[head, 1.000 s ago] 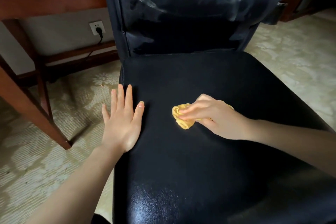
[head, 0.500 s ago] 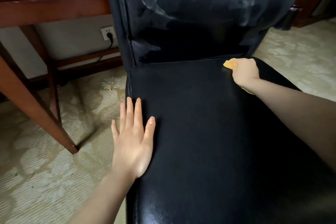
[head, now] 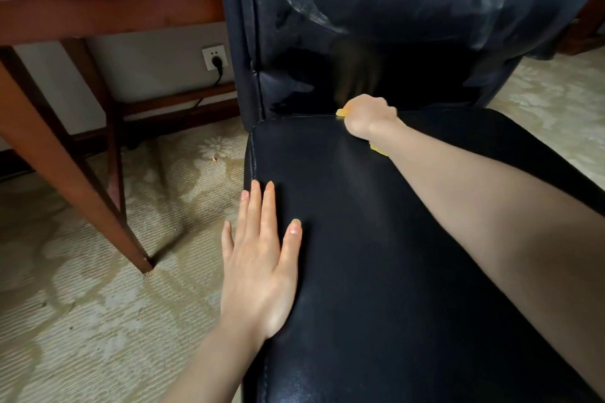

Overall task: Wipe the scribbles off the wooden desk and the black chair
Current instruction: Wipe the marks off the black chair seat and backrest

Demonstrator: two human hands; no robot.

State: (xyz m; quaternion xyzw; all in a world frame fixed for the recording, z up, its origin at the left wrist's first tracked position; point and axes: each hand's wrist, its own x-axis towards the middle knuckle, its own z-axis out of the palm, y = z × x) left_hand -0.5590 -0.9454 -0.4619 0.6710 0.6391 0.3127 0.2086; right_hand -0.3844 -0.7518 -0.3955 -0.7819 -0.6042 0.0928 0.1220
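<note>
Our right hand (head: pixel 368 116), curled round the yellow cloth (head: pixel 342 112), has slid left along the back seam of the black chair (head: pixel 360 255), now upper centre of frame. Our left hand (head: pixel 262 255) lies flat, fingers straight, at the seat's left edge. We judge the seat nearly done; whitish smears (head: pixel 304 0) on the backrest remain.

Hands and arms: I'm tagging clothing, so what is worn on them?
Nothing visible: the left hand and right hand are ungloved, no watch or bracelet at either wrist, no ring on the left, and no sleeve on either forearm.
</note>
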